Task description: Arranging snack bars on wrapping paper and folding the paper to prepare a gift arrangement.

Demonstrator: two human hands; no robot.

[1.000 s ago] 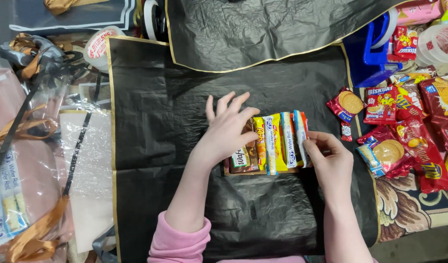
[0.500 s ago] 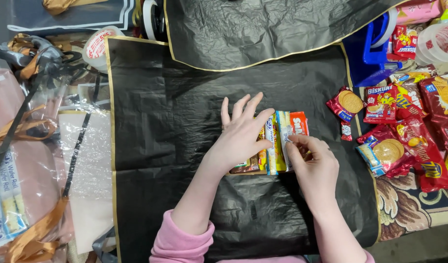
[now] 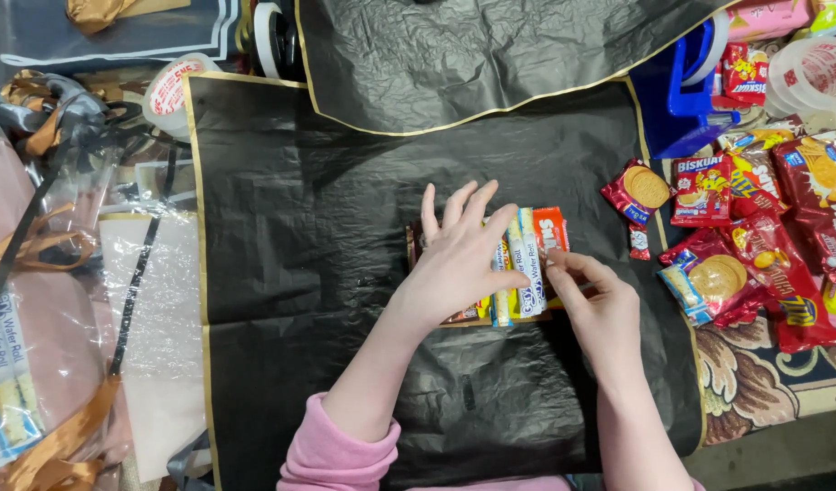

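A pink sleeve [image 3: 340,450] shows at the near edge of the black sheet [image 3: 281,273], on the left arm. Toward the middle of the sheet, the left hand [image 3: 459,259] lies flat with fingers spread wide, pressing down on a row of snack packs [image 3: 527,268] and covering the left part of it. The right hand [image 3: 600,309] is just right of the packs, fingers curled narrow, its fingertips [image 3: 556,264] touching the right edge of the row below the red pack [image 3: 551,227]; whether it pinches anything cannot be told. The packs lie side by side, yellow, white-blue and red, near the sheet's centre. Off the sheet's right edge a pile of red biscuit packs [image 3: 754,236] lies on a patterned cloth [image 3: 754,382]. Off the left edge are clear wrap [image 3: 154,309] and gold ribbon [image 3: 50,445]. Beyond the packs, a second black sheet [image 3: 490,55] overlaps the far edge of the first; a blue tape dispenser [image 3: 681,91] stands at the far right corner and a tape roll [image 3: 172,91] at the far left corner.
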